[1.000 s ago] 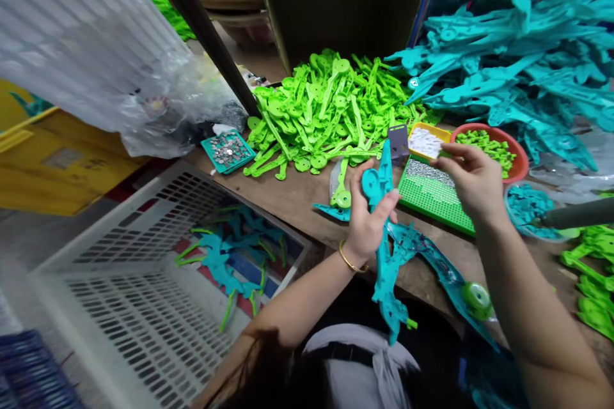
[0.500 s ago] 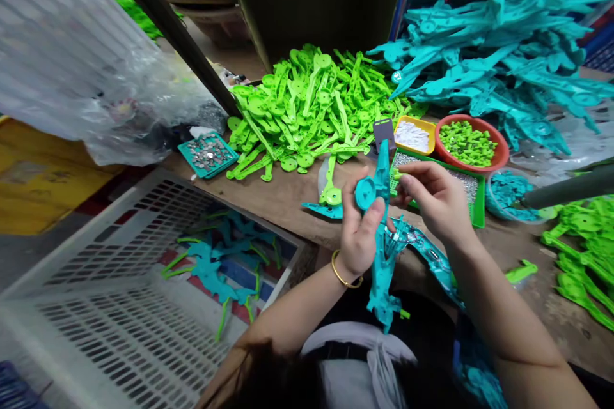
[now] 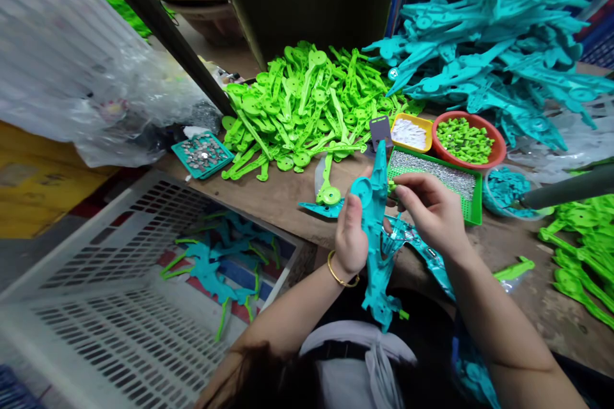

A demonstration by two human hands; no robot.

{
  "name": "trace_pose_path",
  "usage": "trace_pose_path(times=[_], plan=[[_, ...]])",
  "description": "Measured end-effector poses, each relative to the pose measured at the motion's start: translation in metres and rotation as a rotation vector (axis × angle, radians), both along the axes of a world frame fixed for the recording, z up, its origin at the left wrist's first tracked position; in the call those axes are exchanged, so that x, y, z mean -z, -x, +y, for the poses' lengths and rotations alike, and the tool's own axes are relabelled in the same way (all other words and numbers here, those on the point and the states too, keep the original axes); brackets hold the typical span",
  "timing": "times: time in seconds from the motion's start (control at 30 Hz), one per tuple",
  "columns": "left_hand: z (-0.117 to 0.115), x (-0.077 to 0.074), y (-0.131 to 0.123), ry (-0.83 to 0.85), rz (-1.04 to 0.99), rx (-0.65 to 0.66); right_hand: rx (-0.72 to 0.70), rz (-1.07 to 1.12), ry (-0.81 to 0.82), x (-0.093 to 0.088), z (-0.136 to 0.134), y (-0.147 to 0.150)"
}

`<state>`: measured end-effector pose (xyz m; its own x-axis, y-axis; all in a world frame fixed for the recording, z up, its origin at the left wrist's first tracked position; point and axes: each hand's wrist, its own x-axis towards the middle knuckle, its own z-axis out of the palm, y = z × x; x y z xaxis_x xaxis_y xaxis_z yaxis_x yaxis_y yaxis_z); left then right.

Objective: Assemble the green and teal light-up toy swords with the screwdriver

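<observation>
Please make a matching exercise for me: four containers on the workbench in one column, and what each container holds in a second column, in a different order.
Containers:
1. orange bowl
2. yellow tray
3. green tray
4. white basket

Contents:
a. small silver metal bits
b. teal and green assembled pieces
c. small bright green parts
d. small white pieces

Pairs: 1-c, 2-d, 3-a, 4-b

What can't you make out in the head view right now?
- What the right hand pinches against the teal part: too small, covered by the fingers.
- The grey bar's far end: cut off by the right edge.
- The cardboard box's contents: top cut off by the frame.
- Crate contents: blurred.
</observation>
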<state>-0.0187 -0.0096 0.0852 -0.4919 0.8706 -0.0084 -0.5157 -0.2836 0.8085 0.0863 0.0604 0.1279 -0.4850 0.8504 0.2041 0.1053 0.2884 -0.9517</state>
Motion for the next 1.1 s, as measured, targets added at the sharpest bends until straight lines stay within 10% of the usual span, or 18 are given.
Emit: trace_pose_path(times=[0.87, 1.1], plan=[[0.002, 0.006, -0.007, 0.037, 0.292, -0.039, 0.015, -0.083, 0.070, 0.011, -0.003, 0.001], [0.007, -0.012, 0.020, 0.209, -0.157, 0.052, 0.035, -0.097, 0.047, 0.018, -0.005, -0.021]])
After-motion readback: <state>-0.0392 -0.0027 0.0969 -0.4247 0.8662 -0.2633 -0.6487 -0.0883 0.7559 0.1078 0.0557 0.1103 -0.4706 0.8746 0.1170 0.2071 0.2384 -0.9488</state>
